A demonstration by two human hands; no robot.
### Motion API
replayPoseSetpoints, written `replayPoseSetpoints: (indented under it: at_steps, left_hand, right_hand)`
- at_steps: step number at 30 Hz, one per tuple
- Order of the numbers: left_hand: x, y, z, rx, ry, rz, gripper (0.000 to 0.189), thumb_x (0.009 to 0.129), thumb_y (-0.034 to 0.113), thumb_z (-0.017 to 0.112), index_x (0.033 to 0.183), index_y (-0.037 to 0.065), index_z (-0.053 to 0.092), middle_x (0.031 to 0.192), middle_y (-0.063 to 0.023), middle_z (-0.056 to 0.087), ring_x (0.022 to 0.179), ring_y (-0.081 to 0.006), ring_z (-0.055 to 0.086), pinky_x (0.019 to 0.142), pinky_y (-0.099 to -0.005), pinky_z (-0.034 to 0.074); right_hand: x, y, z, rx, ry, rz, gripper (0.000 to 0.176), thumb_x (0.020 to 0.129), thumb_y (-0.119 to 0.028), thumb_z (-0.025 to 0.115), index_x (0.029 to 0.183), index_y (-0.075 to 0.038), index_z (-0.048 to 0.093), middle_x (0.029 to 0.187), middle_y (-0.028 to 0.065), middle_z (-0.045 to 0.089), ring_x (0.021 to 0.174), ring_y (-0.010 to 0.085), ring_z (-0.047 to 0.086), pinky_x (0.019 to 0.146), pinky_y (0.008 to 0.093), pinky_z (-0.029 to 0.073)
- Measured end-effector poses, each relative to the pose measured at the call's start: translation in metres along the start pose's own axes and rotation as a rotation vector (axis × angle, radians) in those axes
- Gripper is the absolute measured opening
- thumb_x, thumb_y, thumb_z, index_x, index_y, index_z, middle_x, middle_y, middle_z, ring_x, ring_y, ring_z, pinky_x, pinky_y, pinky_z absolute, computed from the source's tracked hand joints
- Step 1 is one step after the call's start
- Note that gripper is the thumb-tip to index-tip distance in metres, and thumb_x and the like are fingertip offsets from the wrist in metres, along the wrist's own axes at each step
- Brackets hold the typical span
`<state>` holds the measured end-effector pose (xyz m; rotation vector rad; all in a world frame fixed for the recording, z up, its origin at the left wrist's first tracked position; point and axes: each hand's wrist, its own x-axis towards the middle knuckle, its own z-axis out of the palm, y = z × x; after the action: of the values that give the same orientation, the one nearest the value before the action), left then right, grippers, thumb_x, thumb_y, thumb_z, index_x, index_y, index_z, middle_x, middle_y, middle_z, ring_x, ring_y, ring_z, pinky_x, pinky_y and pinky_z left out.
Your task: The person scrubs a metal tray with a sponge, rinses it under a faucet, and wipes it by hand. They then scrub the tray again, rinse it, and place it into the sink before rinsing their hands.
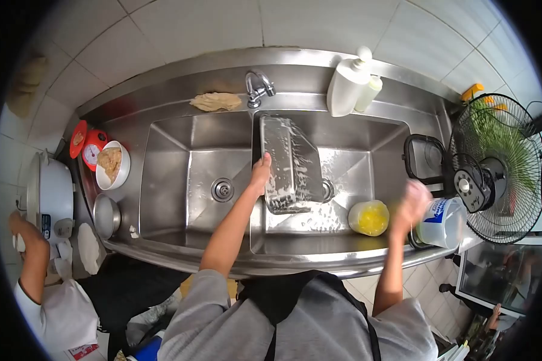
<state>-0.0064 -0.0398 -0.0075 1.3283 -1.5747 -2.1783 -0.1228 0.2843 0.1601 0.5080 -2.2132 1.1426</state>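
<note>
My left hand (261,174) grips the left edge of a clear, soapy rectangular container (290,165), tilted over the right sink basin (361,144). White foam streaks its surface. At the right, my right hand (411,204) is smeared by motion above the basin's right edge; something pinkish shows at its fingers, too blurred to name. Just left of it, a round tub (368,218) with yellow contents stands in the basin. To the right of that hand is a clear bucket (442,222) with a blue label.
A faucet (259,89) rises behind the sinks, with a brown cloth (215,101) to its left and white bottles (348,84) to its right. A fan (500,168) stands right. A bowl (112,165) and red scale (93,148) sit left, near a co-worker's hand (27,231).
</note>
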Motion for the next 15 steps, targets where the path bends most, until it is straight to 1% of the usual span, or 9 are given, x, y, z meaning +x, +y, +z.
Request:
replayPoseSetpoints:
  at_steps: [3,5,7,8,10,11,13,14,15]
  left_hand:
    - [0.000,-0.010,-0.004,0.128,0.042,0.202,0.057,0.087,0.052,0.037,0.112,0.002,0.050,0.084,-0.0055,0.056,0.075,-0.0132,0.050,0.070,-0.0302,0.043]
    - [0.000,-0.008,-0.007,0.080,-0.026,0.045,0.058,0.086,0.053,0.039,0.110,0.001,0.052,0.084,-0.0054,0.055,0.073,-0.0134,0.049,0.070,-0.0292,0.043]
    - [-0.005,-0.002,-0.005,-0.023,-0.010,-0.016,0.058,0.086,0.053,0.039,0.106,0.001,0.053,0.081,-0.0053,0.055,0.070,-0.0129,0.048,0.065,-0.0291,0.042]
    - [0.011,-0.016,-0.008,0.083,0.017,0.070,0.055,0.086,0.053,0.039,0.099,0.001,0.054,0.077,-0.0045,0.054,0.067,-0.0124,0.047,0.060,-0.0294,0.041]
    - [0.014,-0.013,-0.003,0.173,0.084,0.182,0.047,0.087,0.047,0.042,0.090,0.001,0.054,0.071,-0.0050,0.054,0.065,-0.0131,0.048,0.059,-0.0305,0.041]
    - [0.018,-0.014,-0.004,0.241,0.130,0.267,0.045,0.087,0.044,0.043,0.088,0.001,0.054,0.070,-0.0055,0.055,0.064,-0.0136,0.049,0.060,-0.0306,0.041]
    - [0.019,-0.002,-0.001,0.240,0.133,0.213,0.039,0.088,0.040,0.045,0.088,0.002,0.054,0.070,-0.0019,0.051,0.064,-0.0110,0.045,0.059,-0.0283,0.039]
    - [0.022,0.001,0.005,0.231,0.139,0.167,0.033,0.088,0.036,0.047,0.089,0.003,0.053,0.070,0.0017,0.048,0.065,-0.0084,0.041,0.059,-0.0259,0.037]
    - [0.022,0.000,0.006,0.227,0.135,0.146,0.033,0.088,0.036,0.047,0.089,0.003,0.053,0.070,0.0017,0.048,0.065,-0.0084,0.041,0.059,-0.0259,0.037]
  right_hand:
    - [-0.004,-0.037,0.140,0.247,-0.387,-0.173,0.016,0.079,-0.008,0.052,0.093,-0.005,0.059,0.097,0.0135,0.055,0.097,0.0285,0.050,0.086,0.0367,0.037]
    - [0.014,-0.074,0.228,0.278,-0.494,-0.366,0.022,0.076,-0.007,0.053,0.098,-0.004,0.056,0.102,0.0159,0.054,0.099,0.0327,0.050,0.089,0.0397,0.037]
    - [0.034,-0.101,0.299,0.238,-0.422,-0.612,0.024,0.074,-0.008,0.055,0.098,-0.003,0.056,0.103,0.0170,0.055,0.100,0.0337,0.050,0.088,0.0403,0.038]
    - [0.043,-0.104,0.325,0.250,-0.412,-0.610,0.024,0.074,-0.008,0.055,0.098,-0.003,0.056,0.103,0.0170,0.055,0.100,0.0337,0.050,0.088,0.0403,0.038]
    - [0.054,-0.110,0.359,-0.018,-0.778,-0.611,0.026,0.076,-0.011,0.050,0.100,-0.004,0.056,0.108,0.0243,0.052,0.097,0.0392,0.051,0.085,0.0425,0.041]
    - [0.051,-0.112,0.363,-0.016,-0.782,-0.603,0.026,0.076,-0.011,0.050,0.100,-0.004,0.056,0.108,0.0243,0.052,0.097,0.0392,0.051,0.085,0.0425,0.041]
    - [0.039,-0.110,0.361,-0.110,-1.014,-0.257,0.020,0.074,-0.012,0.050,0.088,-0.001,0.059,0.092,0.0242,0.058,0.086,0.0386,0.056,0.078,0.0433,0.044]
    - [0.026,-0.101,0.357,-0.089,-0.838,-0.355,0.017,0.074,-0.014,0.051,0.074,0.001,0.059,0.076,0.0234,0.059,0.073,0.0379,0.058,0.068,0.0426,0.047]
    - [0.016,-0.090,0.352,-0.097,-0.856,-0.348,0.017,0.074,-0.014,0.051,0.074,0.001,0.059,0.076,0.0234,0.059,0.073,0.0379,0.058,0.068,0.0426,0.047]
